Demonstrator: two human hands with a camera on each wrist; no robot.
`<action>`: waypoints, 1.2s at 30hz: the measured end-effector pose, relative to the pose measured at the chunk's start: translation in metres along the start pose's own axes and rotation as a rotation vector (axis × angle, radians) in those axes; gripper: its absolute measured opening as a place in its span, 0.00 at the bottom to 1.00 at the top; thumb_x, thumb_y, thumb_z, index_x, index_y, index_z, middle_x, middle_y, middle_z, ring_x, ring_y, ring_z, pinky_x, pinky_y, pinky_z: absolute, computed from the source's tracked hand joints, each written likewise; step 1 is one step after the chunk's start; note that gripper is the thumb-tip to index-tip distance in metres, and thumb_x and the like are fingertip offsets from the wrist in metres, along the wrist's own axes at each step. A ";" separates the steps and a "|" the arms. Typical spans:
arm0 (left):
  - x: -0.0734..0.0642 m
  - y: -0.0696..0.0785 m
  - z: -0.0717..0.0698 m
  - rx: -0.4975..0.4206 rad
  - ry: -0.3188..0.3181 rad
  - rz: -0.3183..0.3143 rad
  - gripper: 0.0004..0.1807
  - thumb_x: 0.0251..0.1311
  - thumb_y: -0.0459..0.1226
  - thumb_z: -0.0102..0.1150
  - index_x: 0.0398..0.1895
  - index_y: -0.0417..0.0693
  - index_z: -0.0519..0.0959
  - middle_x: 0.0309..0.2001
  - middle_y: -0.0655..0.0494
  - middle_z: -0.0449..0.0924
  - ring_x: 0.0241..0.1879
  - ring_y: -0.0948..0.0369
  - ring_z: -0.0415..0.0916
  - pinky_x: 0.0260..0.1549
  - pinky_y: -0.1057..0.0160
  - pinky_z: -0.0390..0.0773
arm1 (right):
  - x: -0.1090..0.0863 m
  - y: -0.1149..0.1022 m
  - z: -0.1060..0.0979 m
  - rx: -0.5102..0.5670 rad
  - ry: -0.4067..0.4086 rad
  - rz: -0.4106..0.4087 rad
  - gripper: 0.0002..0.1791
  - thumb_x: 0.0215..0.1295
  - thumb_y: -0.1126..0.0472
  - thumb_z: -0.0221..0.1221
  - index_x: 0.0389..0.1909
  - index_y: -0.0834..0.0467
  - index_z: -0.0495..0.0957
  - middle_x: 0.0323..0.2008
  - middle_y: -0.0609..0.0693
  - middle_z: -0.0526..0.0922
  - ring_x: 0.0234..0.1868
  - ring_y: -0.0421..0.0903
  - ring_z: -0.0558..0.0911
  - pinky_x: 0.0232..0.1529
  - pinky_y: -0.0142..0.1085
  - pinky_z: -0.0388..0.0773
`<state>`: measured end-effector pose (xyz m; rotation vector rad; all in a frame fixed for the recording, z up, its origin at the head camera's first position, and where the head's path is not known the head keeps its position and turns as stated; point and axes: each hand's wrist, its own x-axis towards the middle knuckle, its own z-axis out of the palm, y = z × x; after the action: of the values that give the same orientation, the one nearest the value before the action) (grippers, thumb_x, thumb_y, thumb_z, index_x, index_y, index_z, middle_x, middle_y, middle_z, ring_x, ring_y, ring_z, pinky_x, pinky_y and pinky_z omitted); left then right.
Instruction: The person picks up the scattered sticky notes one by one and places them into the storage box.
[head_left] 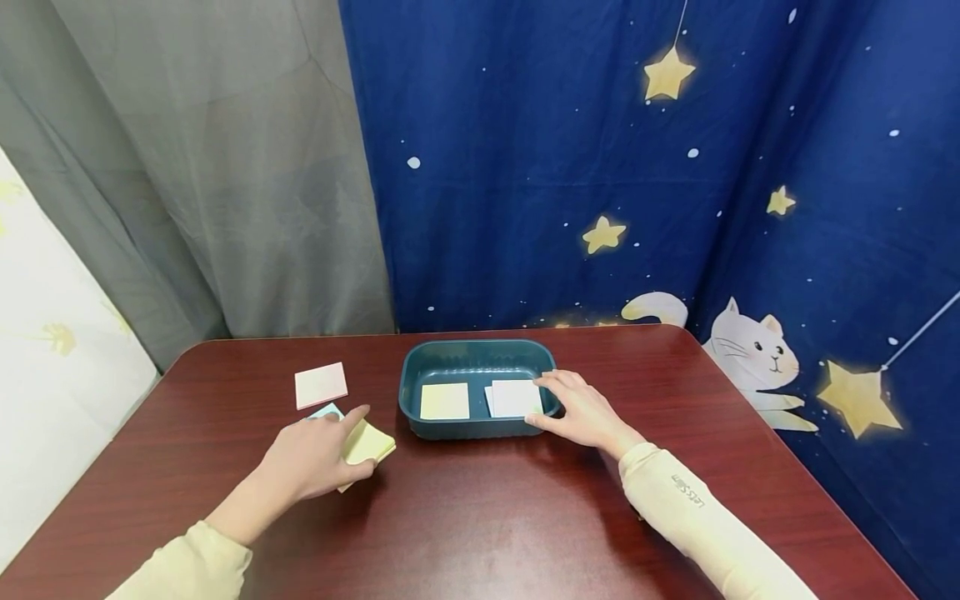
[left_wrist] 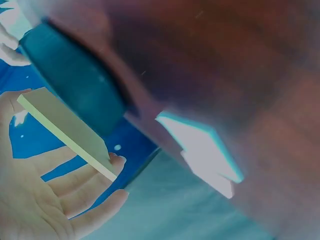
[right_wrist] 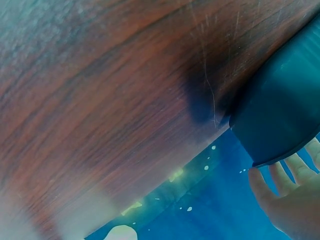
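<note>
My left hand [head_left: 311, 457] pinches a pad of yellow sticky notes [head_left: 367, 443] between thumb and fingers, left of a teal plastic bin [head_left: 480, 429]. In the left wrist view the yellow pad [left_wrist: 70, 131] spans from the thumb to the fingertips. My right hand [head_left: 581, 410] lies over the bin's right end, fingers spread, fingertips right by a white sticky note pad [head_left: 516, 398] inside. From the right wrist view, the right fingers [right_wrist: 282, 180] show at the bin's rim. Another yellow pad [head_left: 444, 402] lies in the bin's left half.
A pink-edged note pad [head_left: 321, 386] lies on the dark red wooden table [head_left: 465, 517], left of the bin. A blue-edged pad [head_left: 327, 411] sits in front of it, partly hidden by the left hand. Curtains [head_left: 510, 167] hang behind the table's far edge.
</note>
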<state>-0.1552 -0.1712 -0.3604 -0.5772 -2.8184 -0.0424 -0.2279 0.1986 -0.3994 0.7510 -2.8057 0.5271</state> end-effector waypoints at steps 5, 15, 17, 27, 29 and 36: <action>0.012 0.004 -0.014 0.023 0.041 0.038 0.33 0.39 0.56 0.57 0.49 0.48 0.72 0.20 0.55 0.68 0.17 0.60 0.66 0.14 0.60 0.67 | 0.000 0.000 0.000 -0.005 0.000 0.004 0.37 0.50 0.33 0.53 0.56 0.54 0.69 0.56 0.51 0.66 0.58 0.48 0.62 0.50 0.51 0.64; 0.034 0.014 -0.030 0.054 0.092 0.117 0.34 0.39 0.56 0.55 0.50 0.47 0.72 0.21 0.55 0.70 0.16 0.61 0.65 0.15 0.61 0.66 | 0.001 0.001 0.002 -0.008 0.003 0.001 0.37 0.50 0.33 0.53 0.56 0.53 0.69 0.56 0.51 0.67 0.57 0.48 0.62 0.50 0.51 0.64; 0.040 0.016 -0.031 0.069 0.094 0.133 0.35 0.39 0.57 0.54 0.51 0.48 0.71 0.22 0.55 0.71 0.17 0.60 0.66 0.18 0.60 0.67 | 0.001 0.001 0.001 -0.006 0.007 -0.002 0.38 0.50 0.33 0.53 0.56 0.53 0.69 0.56 0.52 0.67 0.57 0.48 0.62 0.50 0.51 0.64; 0.072 0.023 -0.032 0.081 0.030 0.187 0.38 0.42 0.61 0.51 0.56 0.49 0.70 0.32 0.51 0.76 0.26 0.57 0.73 0.28 0.56 0.68 | 0.002 0.003 0.003 0.000 0.008 0.001 0.38 0.50 0.32 0.52 0.56 0.53 0.69 0.56 0.52 0.66 0.57 0.48 0.62 0.49 0.52 0.64; 0.078 0.024 -0.031 0.080 0.017 0.199 0.39 0.42 0.61 0.51 0.56 0.49 0.69 0.33 0.51 0.76 0.26 0.56 0.74 0.30 0.55 0.69 | 0.001 0.003 0.003 0.001 0.009 0.000 0.37 0.50 0.33 0.53 0.56 0.53 0.69 0.56 0.51 0.66 0.57 0.48 0.62 0.50 0.52 0.64; 0.095 0.026 -0.028 0.051 -0.008 0.247 0.38 0.42 0.60 0.51 0.56 0.50 0.68 0.36 0.50 0.76 0.31 0.53 0.75 0.35 0.52 0.68 | 0.001 0.005 0.005 0.007 0.021 -0.009 0.38 0.49 0.33 0.54 0.56 0.54 0.69 0.56 0.51 0.66 0.57 0.48 0.62 0.49 0.53 0.64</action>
<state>-0.2228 -0.1132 -0.3092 -0.9086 -2.7245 0.0787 -0.2316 0.1999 -0.4051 0.7541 -2.7810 0.5412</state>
